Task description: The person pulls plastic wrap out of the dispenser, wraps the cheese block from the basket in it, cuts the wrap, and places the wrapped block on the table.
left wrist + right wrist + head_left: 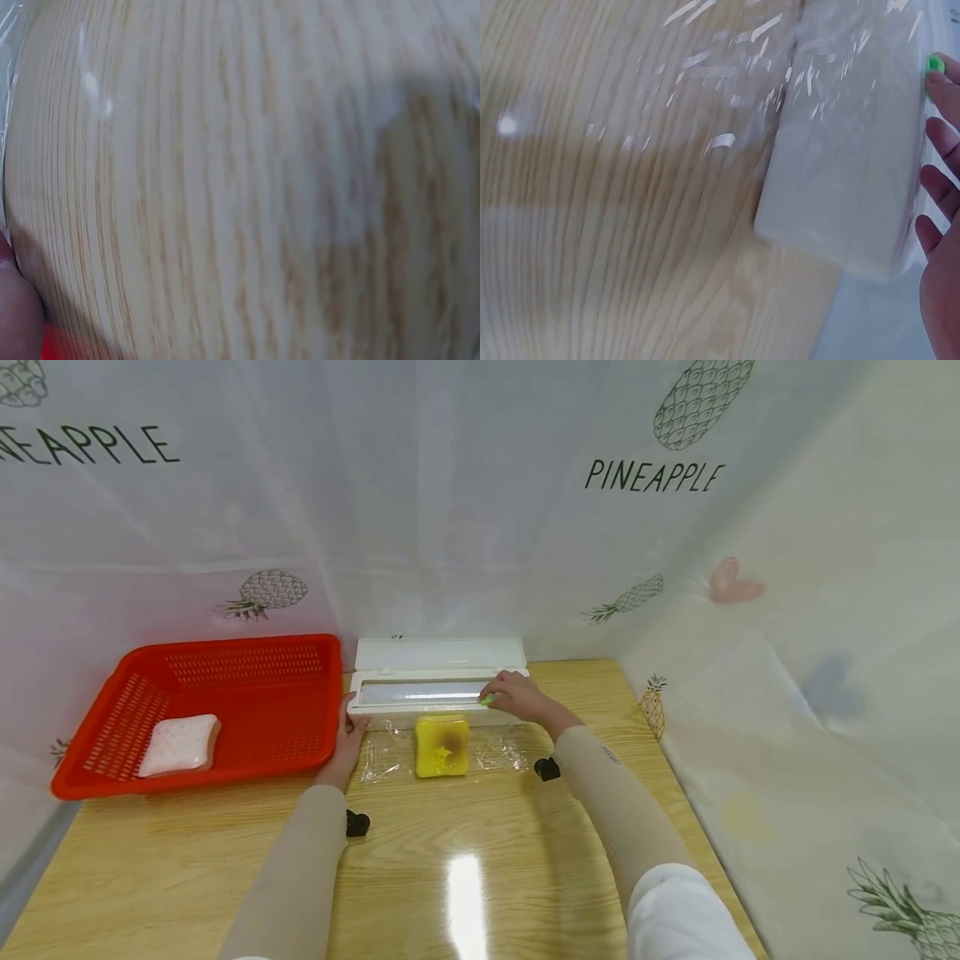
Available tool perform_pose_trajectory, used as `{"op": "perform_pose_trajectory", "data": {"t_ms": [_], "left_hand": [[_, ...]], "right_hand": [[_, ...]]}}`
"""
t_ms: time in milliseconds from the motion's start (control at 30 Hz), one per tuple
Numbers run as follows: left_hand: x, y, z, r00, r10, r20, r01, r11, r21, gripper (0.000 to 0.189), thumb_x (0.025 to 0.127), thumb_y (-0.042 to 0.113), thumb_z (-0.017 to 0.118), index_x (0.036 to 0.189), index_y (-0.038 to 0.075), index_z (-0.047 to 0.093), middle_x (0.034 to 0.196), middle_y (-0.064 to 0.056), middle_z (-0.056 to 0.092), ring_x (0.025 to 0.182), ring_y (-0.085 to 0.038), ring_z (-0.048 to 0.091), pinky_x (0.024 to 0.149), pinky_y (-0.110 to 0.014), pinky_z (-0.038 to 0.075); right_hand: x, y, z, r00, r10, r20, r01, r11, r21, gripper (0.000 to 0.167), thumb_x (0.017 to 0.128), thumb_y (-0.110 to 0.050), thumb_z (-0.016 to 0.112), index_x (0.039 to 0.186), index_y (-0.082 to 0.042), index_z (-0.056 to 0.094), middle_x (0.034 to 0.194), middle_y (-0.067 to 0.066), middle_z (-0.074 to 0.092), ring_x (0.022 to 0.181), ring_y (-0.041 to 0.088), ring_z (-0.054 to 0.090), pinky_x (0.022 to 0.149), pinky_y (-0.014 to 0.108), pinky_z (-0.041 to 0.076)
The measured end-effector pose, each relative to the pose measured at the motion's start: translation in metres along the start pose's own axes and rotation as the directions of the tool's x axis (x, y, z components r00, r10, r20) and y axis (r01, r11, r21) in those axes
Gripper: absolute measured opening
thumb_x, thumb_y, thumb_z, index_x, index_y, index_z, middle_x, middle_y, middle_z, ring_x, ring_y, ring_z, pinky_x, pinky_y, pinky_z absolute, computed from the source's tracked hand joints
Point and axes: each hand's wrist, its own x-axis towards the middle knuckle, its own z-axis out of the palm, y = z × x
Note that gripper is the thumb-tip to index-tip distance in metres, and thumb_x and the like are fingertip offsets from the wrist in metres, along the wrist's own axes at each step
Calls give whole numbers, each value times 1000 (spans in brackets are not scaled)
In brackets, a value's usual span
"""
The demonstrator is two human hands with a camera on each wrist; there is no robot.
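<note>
A long white cling film dispenser [441, 687] lies at the back of the table with its lid [441, 653] raised. Clear film [501, 749] extends from its front edge onto the tabletop. A yellow toast-shaped sponge [441, 747] with a brown patch sits by the film; whether it is over or under it I cannot tell. My right hand [517, 695] pinches the small green slide cutter [934, 66] toward the dispenser's right end. At the left end, my left hand [348, 742] grips the dispenser's corner. Only a fingertip of it shows in the left wrist view.
On the left stands a red plastic basket [336, 693] with a pale toast-shaped sponge [178, 745] in it. A pineapple-print curtain [450, 527] hangs close behind the dispenser and along the right side. The wooden table [420, 868] extends toward me.
</note>
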Motion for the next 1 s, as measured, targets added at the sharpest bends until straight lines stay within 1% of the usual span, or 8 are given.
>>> {"op": "perform_pose_trajectory", "data": {"t_ms": [200,333,500,600,700,833,933,1000], "left_hand": [[-1,1,-2,1000,-19,0,19,1000,22,53,101,8,51,148,10,26,145,-22,23,107,-32,35,94,-28,27],[-2,1,-2,1000,-23,12,23,1000,17,54,101,7,50,148,9,24,147,-24,22,112,-37,40,95,-30,31],[-2,2,-2,1000,-18,21,17,999,31,54,101,8,51,149,9,24,148,-24,24,116,-39,42,96,-31,33],[-3,3,-2,1000,-16,20,15,999,33,55,101,8,51,149,9,24,147,-23,23,114,-38,41,95,-31,33],[-2,3,-1,1000,-6,20,5,1000,25,54,101,7,51,148,9,25,148,-23,23,115,-38,40,95,-33,32],[-2,2,-1,1000,-1,29,1,1000,12,54,102,7,50,148,8,24,150,-23,21,121,-39,39,98,-34,33],[-4,7,-2,999,-17,39,17,1000,6,55,102,9,50,149,8,22,152,-23,18,124,-39,37,100,-35,31],[-4,7,-2,999,-27,42,27,1000,1,56,102,10,50,150,9,22,151,-23,19,124,-39,37,100,-34,31]], "right_hand": [[-5,9,3,1000,8,-24,-8,1000,-5,22,100,-23,58,120,-24,67,117,2,53,110,26,45,96,55,30],[-5,11,12,994,60,-96,-56,997,43,20,98,-28,61,116,-27,69,113,-3,54,106,22,44,97,53,27],[-5,9,26,962,159,-222,-132,982,133,15,92,-34,68,105,-29,73,101,-8,53,98,18,43,95,48,22],[-4,7,30,943,188,-275,-154,978,142,12,89,-36,70,99,-29,74,96,-9,54,96,18,44,94,48,21],[-5,5,31,933,214,-291,-173,972,159,10,90,-36,70,96,-28,73,94,-10,54,98,17,45,97,48,18],[-9,6,29,930,225,-290,-170,964,203,10,91,-31,70,96,-23,73,96,-6,56,101,18,47,103,50,16],[-15,11,28,922,248,-298,-180,954,238,11,91,-28,71,95,-19,73,104,-1,55,108,24,46,105,53,18],[-21,17,27,911,275,-307,-185,939,291,11,91,-26,71,95,-17,74,110,3,53,115,27,42,105,53,21]]}}
